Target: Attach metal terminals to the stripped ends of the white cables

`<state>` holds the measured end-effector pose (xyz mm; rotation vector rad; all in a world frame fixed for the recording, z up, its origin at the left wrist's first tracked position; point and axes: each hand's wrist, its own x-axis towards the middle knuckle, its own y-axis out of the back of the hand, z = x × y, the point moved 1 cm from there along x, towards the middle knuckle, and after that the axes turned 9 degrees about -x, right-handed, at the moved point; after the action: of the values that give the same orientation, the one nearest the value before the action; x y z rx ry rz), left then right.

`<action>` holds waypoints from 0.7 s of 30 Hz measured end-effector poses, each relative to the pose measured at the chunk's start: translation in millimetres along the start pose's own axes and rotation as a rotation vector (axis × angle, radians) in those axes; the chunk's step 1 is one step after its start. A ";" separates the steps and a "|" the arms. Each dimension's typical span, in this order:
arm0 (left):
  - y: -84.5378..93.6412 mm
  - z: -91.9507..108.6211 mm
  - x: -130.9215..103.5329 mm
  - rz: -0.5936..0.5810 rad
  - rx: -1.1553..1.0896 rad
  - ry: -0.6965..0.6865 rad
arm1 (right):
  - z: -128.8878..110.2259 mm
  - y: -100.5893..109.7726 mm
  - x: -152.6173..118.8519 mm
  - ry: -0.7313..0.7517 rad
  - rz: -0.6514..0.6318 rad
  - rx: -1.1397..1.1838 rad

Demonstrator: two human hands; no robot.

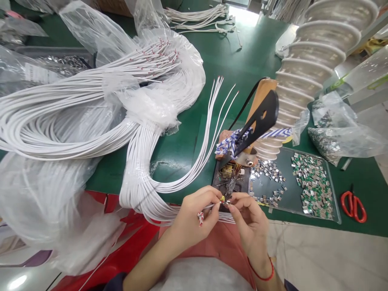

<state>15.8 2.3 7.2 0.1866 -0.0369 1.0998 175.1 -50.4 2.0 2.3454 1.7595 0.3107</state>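
My left hand is closed on a white cable, pinched between thumb and fingers, with several red-tipped ends sticking out at the palm. Close beside it, my right hand pinches a tiny part at the cable's end; the part is too small to make out. Both hands meet at the table's front edge, just before a dark tray under a soldering fixture with a black metal arm. A thick bundle of white cables curves down at the left of my hands.
A clear ribbed hose hangs over the right side. Below it, a tray holds small metal connectors and green-and-silver pieces. Red-handled scissors lie at the right, near plastic bags of parts. More cables lie at the back.
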 end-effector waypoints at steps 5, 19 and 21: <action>-0.6 2.5 1.3 0.005 0.009 -0.019 | -4.3 1.1 3.4 0.041 0.012 0.003; -2.1 3.2 -2.2 0.043 0.015 -0.002 | 3.7 0.2 -0.8 0.112 0.028 -0.110; -1.8 0.9 -3.8 0.059 0.016 0.010 | 4.6 1.4 -3.0 0.095 0.057 -0.142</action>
<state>15.8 -2.0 7.4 0.1951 -0.0244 1.1600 176.8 -53.8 -2.2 2.3184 1.6531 0.5453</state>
